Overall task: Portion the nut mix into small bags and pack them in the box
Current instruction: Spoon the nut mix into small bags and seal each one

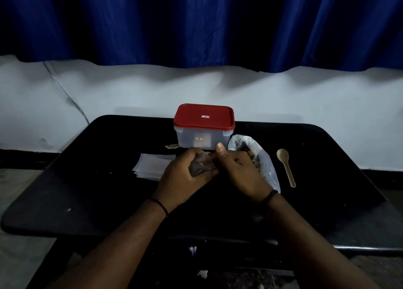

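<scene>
A small clear bag is held above the black table, just in front of the box. My left hand grips its lower part and my right hand pinches its top edge, thumb raised. The clear plastic box stands behind them with its red lid on. A large plastic bag of nut mix lies to the right, partly hidden by my right hand. A stack of flat empty small bags lies to the left.
A light wooden spoon lies on the table right of the nut mix bag. A scrap of clear plastic lies at the box's left foot. A white wall and blue curtain stand behind the table.
</scene>
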Motion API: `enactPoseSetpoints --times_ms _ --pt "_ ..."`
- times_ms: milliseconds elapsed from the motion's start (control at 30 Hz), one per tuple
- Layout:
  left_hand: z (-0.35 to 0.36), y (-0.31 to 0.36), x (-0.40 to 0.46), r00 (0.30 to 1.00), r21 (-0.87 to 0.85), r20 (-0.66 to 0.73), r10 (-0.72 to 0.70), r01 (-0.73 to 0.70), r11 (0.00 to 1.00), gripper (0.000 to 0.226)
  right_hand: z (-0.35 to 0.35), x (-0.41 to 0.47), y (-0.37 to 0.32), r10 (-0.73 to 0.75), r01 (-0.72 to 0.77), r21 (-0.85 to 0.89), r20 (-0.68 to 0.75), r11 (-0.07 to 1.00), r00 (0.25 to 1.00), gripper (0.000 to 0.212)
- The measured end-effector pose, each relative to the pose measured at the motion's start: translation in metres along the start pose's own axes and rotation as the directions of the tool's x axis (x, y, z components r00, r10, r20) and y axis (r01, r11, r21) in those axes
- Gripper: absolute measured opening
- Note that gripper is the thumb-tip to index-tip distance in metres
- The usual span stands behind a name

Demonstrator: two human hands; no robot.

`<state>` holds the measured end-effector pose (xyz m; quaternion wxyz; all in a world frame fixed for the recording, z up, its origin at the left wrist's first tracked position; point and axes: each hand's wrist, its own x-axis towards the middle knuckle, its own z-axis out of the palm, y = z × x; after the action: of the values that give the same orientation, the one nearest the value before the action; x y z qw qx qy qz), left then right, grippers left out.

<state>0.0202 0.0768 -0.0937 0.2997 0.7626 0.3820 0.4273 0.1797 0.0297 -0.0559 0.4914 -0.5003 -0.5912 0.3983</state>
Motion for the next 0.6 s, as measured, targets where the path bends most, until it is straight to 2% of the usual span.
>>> enactPoseSetpoints --times_ms 100,133,200,267,367,467,600 --pt "0.002 0.001 0.001 0.999 -0.005 -0.021 -0.047 0.047 0.999 0.037 -0.012 0.001 -0.011 0.009 -0.012 -0.006 -0.305 1.000 0.952 0.057" --pt "0.003 0.000 0.002 0.997 -0.019 -0.033 -0.067 0.066 0.998 0.039 -0.022 0.001 -0.012 0.020 -0.046 -0.053 -0.411 0.998 0.912 0.057" --pt "0.006 -0.004 0.005 0.992 -0.065 -0.028 -0.121 0.119 0.991 0.049 -0.050 0.000 -0.005 0.000 -0.170 -0.255 -0.554 0.952 0.833 0.055" --pt "0.008 -0.008 0.007 0.989 -0.100 0.003 -0.151 0.150 0.984 0.059 -0.075 0.000 0.008 0.008 -0.337 -0.421 -0.616 0.842 0.788 0.053" --pt "0.010 -0.006 0.008 0.984 -0.133 0.014 -0.179 0.179 0.975 0.056 -0.104 -0.003 0.027 0.100 -0.546 -0.521 -0.657 0.656 0.747 0.045" --pt "0.013 -0.003 0.009 0.980 -0.167 0.003 -0.197 0.195 0.966 0.055 -0.125 -0.008 0.049 0.212 -0.684 -0.518 -0.696 0.514 0.686 0.048" --pt "0.014 -0.003 0.008 0.976 -0.171 0.029 -0.216 0.218 0.961 0.034 -0.130 -0.016 0.067 0.372 -0.778 -0.513 -0.686 0.361 0.625 0.060"
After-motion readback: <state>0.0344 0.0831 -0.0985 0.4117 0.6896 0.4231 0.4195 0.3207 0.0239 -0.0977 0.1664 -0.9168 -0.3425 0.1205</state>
